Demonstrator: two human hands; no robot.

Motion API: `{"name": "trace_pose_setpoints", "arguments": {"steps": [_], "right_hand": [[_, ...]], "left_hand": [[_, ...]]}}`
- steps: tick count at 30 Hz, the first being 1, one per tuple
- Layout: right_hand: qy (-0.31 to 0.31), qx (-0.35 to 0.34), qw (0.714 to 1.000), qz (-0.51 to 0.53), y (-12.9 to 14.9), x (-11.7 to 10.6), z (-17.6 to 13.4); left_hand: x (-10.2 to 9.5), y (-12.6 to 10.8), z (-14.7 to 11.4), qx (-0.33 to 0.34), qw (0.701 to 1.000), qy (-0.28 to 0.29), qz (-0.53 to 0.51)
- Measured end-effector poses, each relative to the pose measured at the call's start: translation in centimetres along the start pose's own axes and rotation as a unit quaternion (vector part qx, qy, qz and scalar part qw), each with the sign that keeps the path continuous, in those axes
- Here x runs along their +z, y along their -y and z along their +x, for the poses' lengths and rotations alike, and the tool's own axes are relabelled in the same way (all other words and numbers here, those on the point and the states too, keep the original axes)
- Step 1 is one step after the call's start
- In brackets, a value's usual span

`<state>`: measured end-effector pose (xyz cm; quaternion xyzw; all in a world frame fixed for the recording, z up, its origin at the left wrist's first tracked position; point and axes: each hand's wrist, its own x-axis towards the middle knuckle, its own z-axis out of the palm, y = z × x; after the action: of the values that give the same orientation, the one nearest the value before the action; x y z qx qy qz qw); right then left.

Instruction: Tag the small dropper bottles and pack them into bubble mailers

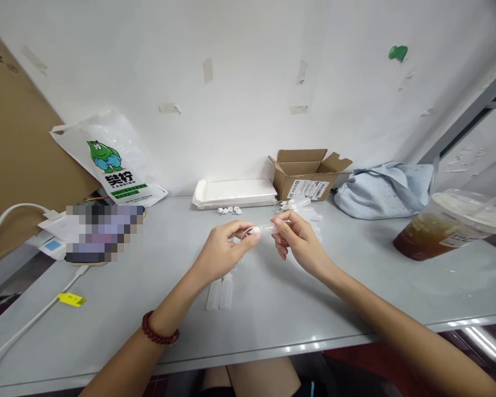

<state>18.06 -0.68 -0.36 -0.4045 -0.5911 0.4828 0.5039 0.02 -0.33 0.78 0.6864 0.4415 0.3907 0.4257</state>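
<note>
Between my two hands is a small translucent plastic bottle point(265, 227) with a white cap end and a thin loop of string. The thumb and fingers of my left hand point(221, 248) pinch it at the white cap point(254, 230). At the other end, my right hand point(300, 237) closes on the clear body, which its fingers partly hide. Two similar translucent bottles point(220, 293) lie side by side below my left hand. Several white caps point(229, 210) sit in a row beyond it. Behind my right hand lies a pile of bottles point(301, 207), partly covered.
A stack of white padded envelopes point(235, 193) and an open cardboard box point(308, 171) stand by the wall. On the right are a light blue cloth point(382, 190) and a tilted drink cup point(425, 234). A plastic bag point(116, 160), a blurred phone point(107, 234) and white cables point(37, 320) occupy the left.
</note>
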Motion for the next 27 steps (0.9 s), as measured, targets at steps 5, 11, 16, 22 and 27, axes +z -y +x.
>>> {"name": "trace_pose_setpoints", "arguments": {"steps": [5,11,16,22,27], "right_hand": [[0.016,-0.006,1.0,-0.022,-0.4,0.0,-0.1],[0.02,-0.014,1.0,-0.001,-0.4,0.0,-0.1],[0.013,-0.023,1.0,0.014,-0.4,0.0,-0.1],[0.029,-0.072,0.996,-0.042,-0.1,-0.3,0.0],[0.022,-0.068,0.997,-0.01,0.1,-0.3,0.0]], "left_hand": [[-0.2,0.2,-0.1,-0.041,0.998,0.049,0.02],[0.3,0.5,-0.5,0.084,0.994,-0.038,0.054],[0.8,0.8,-0.6,0.157,0.98,-0.099,0.073],[0.2,0.4,-0.3,0.029,0.997,-0.041,-0.054],[0.1,0.3,0.0,-0.025,0.995,-0.004,-0.099]]}}
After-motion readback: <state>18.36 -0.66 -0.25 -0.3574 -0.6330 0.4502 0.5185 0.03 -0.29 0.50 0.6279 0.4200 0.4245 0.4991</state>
